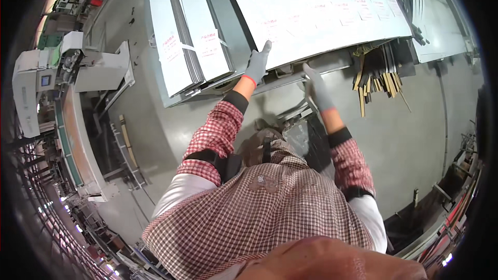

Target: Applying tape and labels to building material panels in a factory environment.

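My left hand (257, 65), in a grey glove with a red cuff, is at the near left corner of a stack of large white panels (311, 33). One finger is stretched out against the corner; the other fingers are partly hidden. In the same kind of glove, my right hand (318, 89) is in front of the stack's near edge, fingers extended and nothing visible in them. Red printed labels lie in a row along the top panel. Left of my left hand lie long narrow white panels (210, 46), bundled with white straps.
Several dark and tan strips (381, 85) stick out below the stack's right end. Dark thin strips (407, 0) lie across the white panels at far right. A white-and-grey machine (39, 85) with a small screen stands at left. Below my right hand is a dark flat-topped object (306, 137).
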A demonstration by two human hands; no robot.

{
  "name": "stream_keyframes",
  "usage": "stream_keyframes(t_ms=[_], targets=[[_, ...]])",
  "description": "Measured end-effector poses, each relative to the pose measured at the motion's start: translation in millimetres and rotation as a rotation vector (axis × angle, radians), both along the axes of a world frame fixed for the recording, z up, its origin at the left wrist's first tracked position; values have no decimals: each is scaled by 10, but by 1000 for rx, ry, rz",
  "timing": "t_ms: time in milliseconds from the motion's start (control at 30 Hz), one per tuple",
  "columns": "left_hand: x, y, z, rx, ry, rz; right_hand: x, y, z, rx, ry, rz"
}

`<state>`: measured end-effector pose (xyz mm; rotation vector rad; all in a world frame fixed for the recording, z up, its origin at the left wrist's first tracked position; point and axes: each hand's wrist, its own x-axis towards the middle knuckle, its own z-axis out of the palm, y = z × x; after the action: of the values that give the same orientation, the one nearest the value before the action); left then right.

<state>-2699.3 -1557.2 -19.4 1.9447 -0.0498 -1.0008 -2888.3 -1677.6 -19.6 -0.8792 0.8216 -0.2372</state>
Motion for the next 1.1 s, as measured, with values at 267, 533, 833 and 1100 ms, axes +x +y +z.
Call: stream_keyframes(t_ms=[267,533,833,1100], targets=[[-112,115,185,-104,-94,-30,689,99,-297,394,-114,-238],[-1927,806,373,125,162,1,-913,327,644,-295,248,939],[-1628,1212,663,-245,780,-172,-1107,189,1413,-705,385,848],[-1387,1456,1275,-637,362,-358,-310,807,2126,-702,79,1434]])
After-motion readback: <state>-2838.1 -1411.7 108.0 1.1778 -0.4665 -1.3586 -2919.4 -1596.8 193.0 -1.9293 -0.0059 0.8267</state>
